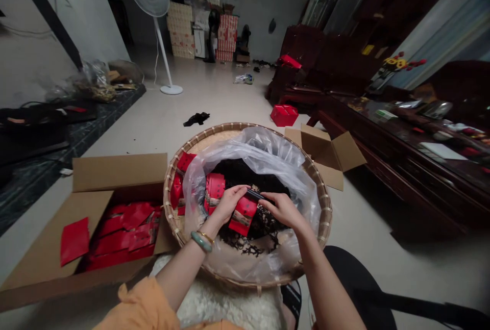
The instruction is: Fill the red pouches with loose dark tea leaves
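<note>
Over a round bamboo basket [328,207], my two hands are closed at the top of a red packet [244,219]. A slim black bar [254,195] lies along the packet's upper edge; whether it is a separate piece cannot be made out. My left hand [233,201] pinches at the left end and my right hand [281,208] grips the right end. Clear plastic sheeting [302,248] lines the basket, with dark dried shreds [229,240] inside. A stack of red packets [215,189] stands left of my left hand, and more red packets [186,160] lie outside the plastic.
An open carton [120,172] of red packets sits at left, a loose red packet [74,240] on its flap. Another open carton [331,149] and a red box [284,115] lie beyond. A dark wooden table [367,151] stands right, a white fan [163,49] behind.
</note>
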`<action>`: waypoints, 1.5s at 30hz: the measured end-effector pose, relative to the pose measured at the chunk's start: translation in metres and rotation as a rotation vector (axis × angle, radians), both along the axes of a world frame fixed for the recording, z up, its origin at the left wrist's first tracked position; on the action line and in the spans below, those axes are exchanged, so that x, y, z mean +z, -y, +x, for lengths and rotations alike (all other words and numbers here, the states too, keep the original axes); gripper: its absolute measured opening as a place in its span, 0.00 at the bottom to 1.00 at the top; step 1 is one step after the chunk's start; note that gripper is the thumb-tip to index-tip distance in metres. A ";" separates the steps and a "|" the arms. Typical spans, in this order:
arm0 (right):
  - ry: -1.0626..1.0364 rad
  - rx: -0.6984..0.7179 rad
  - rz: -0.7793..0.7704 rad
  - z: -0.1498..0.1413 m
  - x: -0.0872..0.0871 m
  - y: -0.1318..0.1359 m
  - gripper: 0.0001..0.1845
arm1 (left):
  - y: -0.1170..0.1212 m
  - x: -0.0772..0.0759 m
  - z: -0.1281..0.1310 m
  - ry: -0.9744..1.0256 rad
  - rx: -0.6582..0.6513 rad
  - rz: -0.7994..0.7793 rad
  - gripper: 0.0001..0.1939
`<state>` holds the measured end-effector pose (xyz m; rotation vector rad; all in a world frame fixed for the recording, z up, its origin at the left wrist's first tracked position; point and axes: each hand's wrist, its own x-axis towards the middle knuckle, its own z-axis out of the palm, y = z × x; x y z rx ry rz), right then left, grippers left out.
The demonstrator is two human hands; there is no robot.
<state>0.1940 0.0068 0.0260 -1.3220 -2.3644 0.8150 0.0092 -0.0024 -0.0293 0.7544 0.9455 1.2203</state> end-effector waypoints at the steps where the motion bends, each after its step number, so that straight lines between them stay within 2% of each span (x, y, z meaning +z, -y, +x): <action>1: 0.000 -0.006 0.003 -0.001 -0.001 -0.001 0.18 | -0.002 0.000 0.000 -0.013 0.005 0.009 0.19; 10: 0.086 -0.120 0.070 -0.017 -0.008 0.000 0.16 | -0.011 -0.004 -0.008 -0.143 0.063 -0.006 0.18; 13: 0.094 -0.127 0.090 -0.019 -0.008 0.002 0.16 | -0.008 -0.001 -0.012 -0.084 -0.010 -0.008 0.19; 17: 0.045 -0.154 0.078 -0.017 -0.009 0.001 0.17 | 0.001 0.004 -0.016 -0.072 -0.194 -0.029 0.22; 20: -0.037 -0.142 0.008 -0.012 -0.012 -0.002 0.18 | 0.006 0.005 -0.018 -0.119 -0.261 -0.055 0.23; 29: -0.370 -0.200 -0.405 0.000 -0.026 -0.008 0.27 | 0.004 0.010 -0.015 -0.140 -0.234 -0.041 0.22; 35: -0.491 -0.208 -0.508 0.001 -0.023 -0.008 0.29 | 0.003 0.016 -0.013 -0.115 -0.236 -0.068 0.24; 39: -0.544 -0.298 -0.451 0.010 -0.016 -0.010 0.28 | 0.002 0.017 -0.017 -0.167 -0.225 -0.075 0.21; 41: -0.498 -0.330 -0.389 0.012 -0.014 -0.012 0.27 | 0.002 0.015 -0.018 -0.178 -0.218 -0.067 0.20; 45: -0.289 -0.251 -0.198 0.004 -0.016 -0.012 0.25 | 0.001 0.008 -0.014 -0.177 -0.231 -0.038 0.20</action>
